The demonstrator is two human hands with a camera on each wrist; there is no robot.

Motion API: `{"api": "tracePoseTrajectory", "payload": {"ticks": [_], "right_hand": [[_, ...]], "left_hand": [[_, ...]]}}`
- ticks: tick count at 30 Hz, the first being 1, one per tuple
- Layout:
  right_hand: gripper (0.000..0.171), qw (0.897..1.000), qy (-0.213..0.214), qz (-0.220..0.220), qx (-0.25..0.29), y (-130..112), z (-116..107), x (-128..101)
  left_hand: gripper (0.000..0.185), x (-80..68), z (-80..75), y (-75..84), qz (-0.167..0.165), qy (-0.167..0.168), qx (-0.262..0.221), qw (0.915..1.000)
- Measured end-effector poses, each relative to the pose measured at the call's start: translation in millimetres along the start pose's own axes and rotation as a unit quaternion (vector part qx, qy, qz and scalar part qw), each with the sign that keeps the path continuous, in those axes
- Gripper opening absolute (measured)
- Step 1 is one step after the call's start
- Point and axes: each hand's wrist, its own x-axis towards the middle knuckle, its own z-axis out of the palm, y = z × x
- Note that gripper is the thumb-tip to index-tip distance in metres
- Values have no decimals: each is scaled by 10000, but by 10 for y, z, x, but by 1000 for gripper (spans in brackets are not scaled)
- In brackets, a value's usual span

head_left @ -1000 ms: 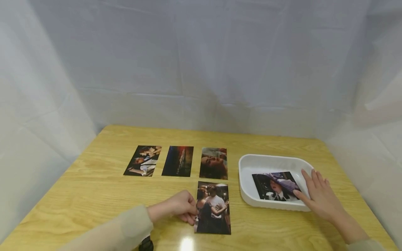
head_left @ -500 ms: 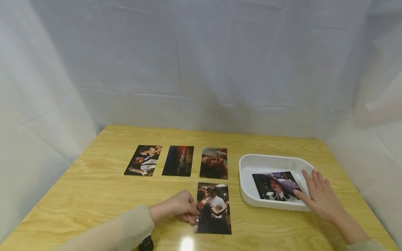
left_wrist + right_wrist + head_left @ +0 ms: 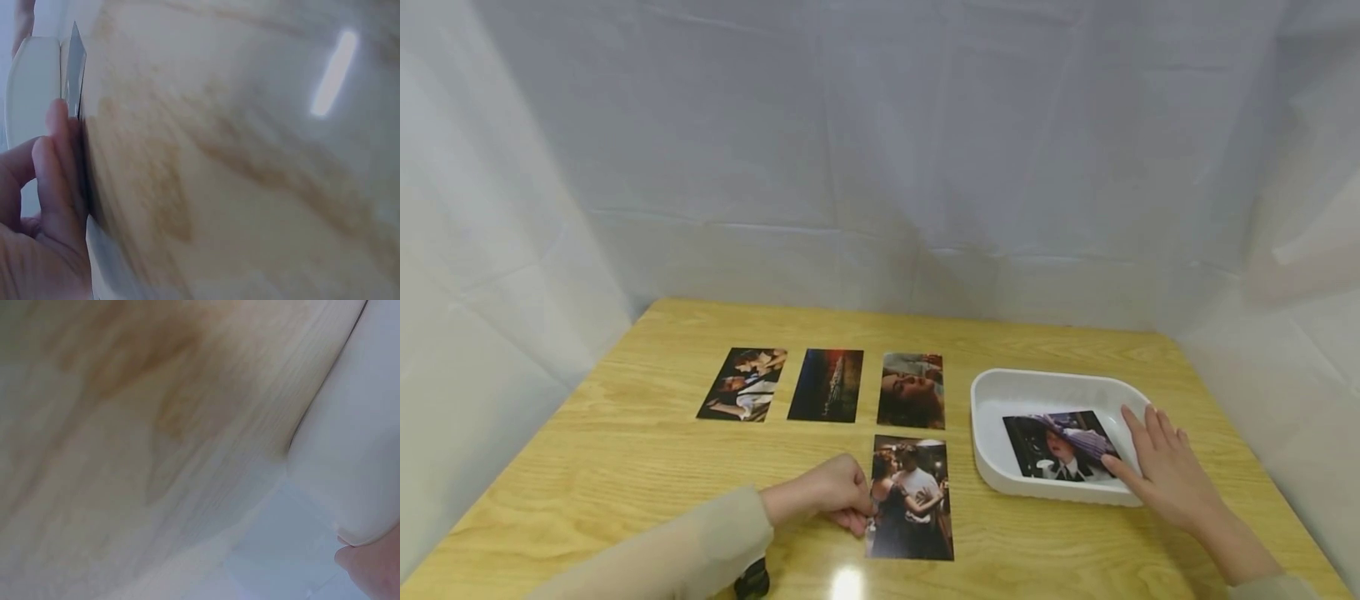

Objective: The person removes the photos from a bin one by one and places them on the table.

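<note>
My left hand [image 3: 831, 492] pinches the left edge of a photo print [image 3: 910, 500] of a couple dancing, near the table's front. In the left wrist view the same photo print [image 3: 75, 65] shows nearly edge-on, tilted up beside the fingers [image 3: 53, 181]. At the right, my right hand [image 3: 1172, 475] lies over the right end of a white tray [image 3: 992, 475], its fingers mostly straight and spread, the thumb over the near rim. Inside the tray is a photo print [image 3: 1063, 446] of a figure in a wide purple hat. The right wrist view shows the tray's side [image 3: 350, 444] and a bit of hand [image 3: 378, 569].
A row of three photo prints lies behind the left hand: a couple [image 3: 743, 385], a lit ship [image 3: 826, 385] and a reclining figure [image 3: 912, 390]. They rest on a wooden table [image 3: 625, 467]. White sheeting [image 3: 880, 167] hangs behind it and at both sides.
</note>
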Motion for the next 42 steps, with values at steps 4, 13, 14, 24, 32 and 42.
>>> {"api": "tracePoseTrajectory", "payload": {"ticks": [4, 13, 14, 24, 32, 42], "right_hand": [[74, 10000, 32, -5, -31, -10, -7, -1], [74, 10000, 58, -2, -12, -18, -17, -7], [74, 10000, 65, -10, -13, -19, -19, -6], [74, 10000, 63, -11, -9, -37, -35, 4], [74, 10000, -3, 39, -25, -46, -37, 0], [73, 10000, 71, 29, 14, -56, -38, -8]], "left_hand": [[15, -5, 4, 21, 4, -22, 34, 10000], [20, -18, 4, 28, 288, -35, 331, 9990], [19, -19, 3, 29, 297, -37, 315, 9991], [20, 46, -56, 127, 679, -102, 380, 9969], [12, 213, -113, 563, 1466, 358, 119, 9885], [23, 597, 104, 1012, 2307, 644, 50, 9709]]}}
